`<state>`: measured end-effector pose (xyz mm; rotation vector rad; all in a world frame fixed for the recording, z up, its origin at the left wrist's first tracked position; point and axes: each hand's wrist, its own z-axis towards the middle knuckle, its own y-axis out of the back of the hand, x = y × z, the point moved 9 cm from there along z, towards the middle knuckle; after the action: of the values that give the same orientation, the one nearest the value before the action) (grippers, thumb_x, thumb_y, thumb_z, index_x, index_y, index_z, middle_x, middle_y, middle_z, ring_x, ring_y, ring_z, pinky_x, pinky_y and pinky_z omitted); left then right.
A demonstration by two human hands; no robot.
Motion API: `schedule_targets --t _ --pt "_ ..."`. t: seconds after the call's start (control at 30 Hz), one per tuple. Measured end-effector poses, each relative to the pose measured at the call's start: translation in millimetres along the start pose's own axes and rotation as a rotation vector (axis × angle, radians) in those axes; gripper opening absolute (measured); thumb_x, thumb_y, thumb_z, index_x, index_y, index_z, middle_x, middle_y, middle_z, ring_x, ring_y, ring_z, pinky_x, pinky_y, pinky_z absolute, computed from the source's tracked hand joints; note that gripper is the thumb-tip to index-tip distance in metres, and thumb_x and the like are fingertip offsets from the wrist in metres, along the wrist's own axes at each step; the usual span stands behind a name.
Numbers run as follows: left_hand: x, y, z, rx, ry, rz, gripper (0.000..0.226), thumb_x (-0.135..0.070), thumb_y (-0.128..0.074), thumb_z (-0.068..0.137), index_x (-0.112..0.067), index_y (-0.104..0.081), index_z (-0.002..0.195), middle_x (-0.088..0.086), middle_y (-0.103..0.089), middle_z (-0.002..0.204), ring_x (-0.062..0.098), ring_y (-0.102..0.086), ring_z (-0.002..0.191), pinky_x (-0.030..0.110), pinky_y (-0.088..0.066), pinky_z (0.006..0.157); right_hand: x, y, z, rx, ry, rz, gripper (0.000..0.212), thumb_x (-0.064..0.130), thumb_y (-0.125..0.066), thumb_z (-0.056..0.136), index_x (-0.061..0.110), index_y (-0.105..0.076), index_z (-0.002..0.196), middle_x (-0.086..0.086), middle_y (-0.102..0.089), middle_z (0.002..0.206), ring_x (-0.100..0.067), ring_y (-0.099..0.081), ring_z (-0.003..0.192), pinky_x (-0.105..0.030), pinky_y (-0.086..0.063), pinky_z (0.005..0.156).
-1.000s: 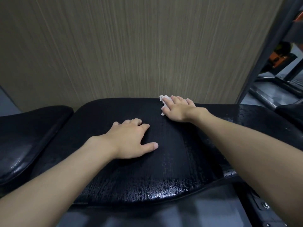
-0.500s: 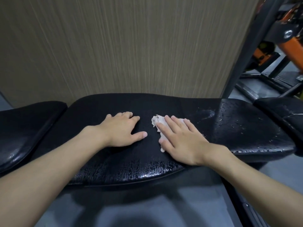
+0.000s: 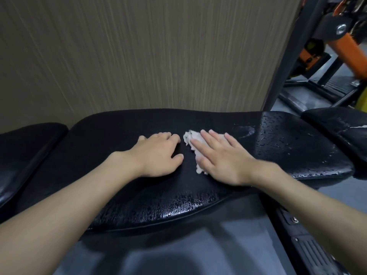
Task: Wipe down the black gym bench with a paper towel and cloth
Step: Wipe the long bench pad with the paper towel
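**Towel pressed flat at mid-bench**

The black gym bench (image 3: 127,197) was seen wet along its near edge and beaded with droplets (image 3: 286,139) toward its right end. The left hand (image 3: 158,155) was laid flat at the bench's middle, gripping nothing, probably as a brace. Just beside it, the crumpled paper towel (image 3: 189,136) was pressed down by the right hand (image 3: 224,161), fingers straight, apparently for wiping.

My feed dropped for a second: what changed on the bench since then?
The right hand dragged the paper towel from the far edge of the black bench toward the person; it now presses it flat beside the left hand. The left hand stayed flat on the bench; droplets still cover the right section.
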<state>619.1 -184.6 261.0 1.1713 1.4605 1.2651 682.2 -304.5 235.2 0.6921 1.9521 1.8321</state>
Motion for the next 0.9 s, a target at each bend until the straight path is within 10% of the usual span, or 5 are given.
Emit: schedule_targets --t 0.47,0.9 --pt "2.4 -13.5 4.9 0.064 0.022 0.109 0.093 -0.088 -0.020 0.074 -0.033 -0.018 0.150 0.009 -0.021 0.159 0.027 -0.016 0.148 0.058 -0.025 0.108 -73.9 10.3 130.8 0.035 -0.227 0.099 0.059 0.048 -0.014 0.100 0.036 -0.009 0.158 0.001 -0.012 0.166 -0.019 -0.001 0.153 -0.048 0.003 0.121" --pt "1.4 -11.0 3.8 0.029 0.029 0.087 0.102 -0.094 -0.010 0.064 -0.037 -0.018 0.148 0.007 -0.021 0.160 0.026 -0.019 0.147 0.056 -0.028 0.106 -15.7 -2.1 -33.0 0.004 -0.020 -0.022 0.063 0.054 -0.001 0.097 0.035 0.002 0.157 0.002 0.008 0.167 -0.018 0.010 0.152 -0.043 0.005 0.122"
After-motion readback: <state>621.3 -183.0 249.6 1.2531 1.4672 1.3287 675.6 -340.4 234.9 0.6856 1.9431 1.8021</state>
